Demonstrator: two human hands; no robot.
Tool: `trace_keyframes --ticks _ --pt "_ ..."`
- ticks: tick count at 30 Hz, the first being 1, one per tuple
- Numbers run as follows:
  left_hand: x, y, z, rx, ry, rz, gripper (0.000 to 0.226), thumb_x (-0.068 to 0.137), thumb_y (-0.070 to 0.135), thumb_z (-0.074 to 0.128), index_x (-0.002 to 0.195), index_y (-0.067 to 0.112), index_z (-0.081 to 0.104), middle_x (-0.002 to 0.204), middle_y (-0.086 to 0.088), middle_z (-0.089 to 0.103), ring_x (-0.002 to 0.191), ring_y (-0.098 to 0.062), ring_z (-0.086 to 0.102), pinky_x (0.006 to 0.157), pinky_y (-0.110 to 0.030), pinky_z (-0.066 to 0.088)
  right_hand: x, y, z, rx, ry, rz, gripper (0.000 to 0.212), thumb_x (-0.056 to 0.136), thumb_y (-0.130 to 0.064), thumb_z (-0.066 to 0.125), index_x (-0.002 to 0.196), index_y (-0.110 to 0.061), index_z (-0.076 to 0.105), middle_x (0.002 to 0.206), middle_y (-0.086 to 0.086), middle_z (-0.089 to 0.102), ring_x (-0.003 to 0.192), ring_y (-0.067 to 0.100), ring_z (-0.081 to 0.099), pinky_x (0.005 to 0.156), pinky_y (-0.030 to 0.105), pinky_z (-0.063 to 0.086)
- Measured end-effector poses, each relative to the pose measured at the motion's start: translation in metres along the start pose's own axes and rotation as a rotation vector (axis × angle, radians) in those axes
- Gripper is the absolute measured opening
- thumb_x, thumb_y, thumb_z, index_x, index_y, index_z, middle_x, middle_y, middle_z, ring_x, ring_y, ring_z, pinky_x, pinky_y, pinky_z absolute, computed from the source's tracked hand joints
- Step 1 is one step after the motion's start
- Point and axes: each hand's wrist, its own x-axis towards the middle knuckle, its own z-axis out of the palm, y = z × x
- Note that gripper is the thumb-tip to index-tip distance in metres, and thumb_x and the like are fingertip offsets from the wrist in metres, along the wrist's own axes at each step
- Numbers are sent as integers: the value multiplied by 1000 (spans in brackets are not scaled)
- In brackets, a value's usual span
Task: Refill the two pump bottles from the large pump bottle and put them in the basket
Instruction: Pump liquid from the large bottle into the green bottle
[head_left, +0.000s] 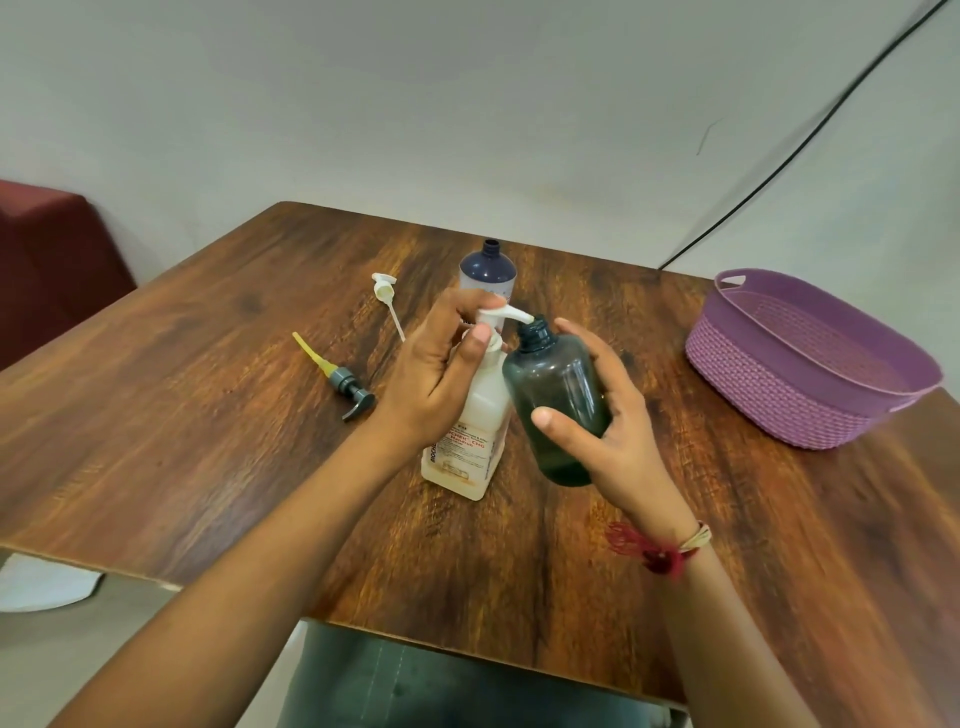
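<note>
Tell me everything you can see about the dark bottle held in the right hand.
The dark bottle is round and smoky grey-green, and looks like translucent plastic. Its pump is off, leaving the threaded neck open. It is held tilted, with its mouth right at the white spout of the large pump bottle. The right hand grips its body, thumb across the front and fingers behind.
</note>
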Motion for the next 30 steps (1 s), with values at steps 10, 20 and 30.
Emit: trace_keyframes --ticks 10,20,30 --pt "3 2 0 -26 29 -5 19 99 37 37 108 25 48 86 20 53 71 -1 50 61 -19 41 3 -14 0 30 -33 46 78 70 -42 68 141 -21 42 126 -15 55 109 7 59 80 19 51" --pt "-2 -3 3 23 61 18 33 100 39 35 131 30 42 87 9 55 72 -14 54 60 -36 46 5 -21 2 64 -32 83 79 68 -45 67 141 -25 41 131 -4 52 112 12 58 88 33 54" --pt "2 -5 1 41 75 50 26 100 36 35 120 25 48 86 22 55 73 0 51 64 -16 40 5 -22 -1 51 -65 92 77 70 -43 68 140 -21 43 132 -5 53 113 6 57 86 21 50"
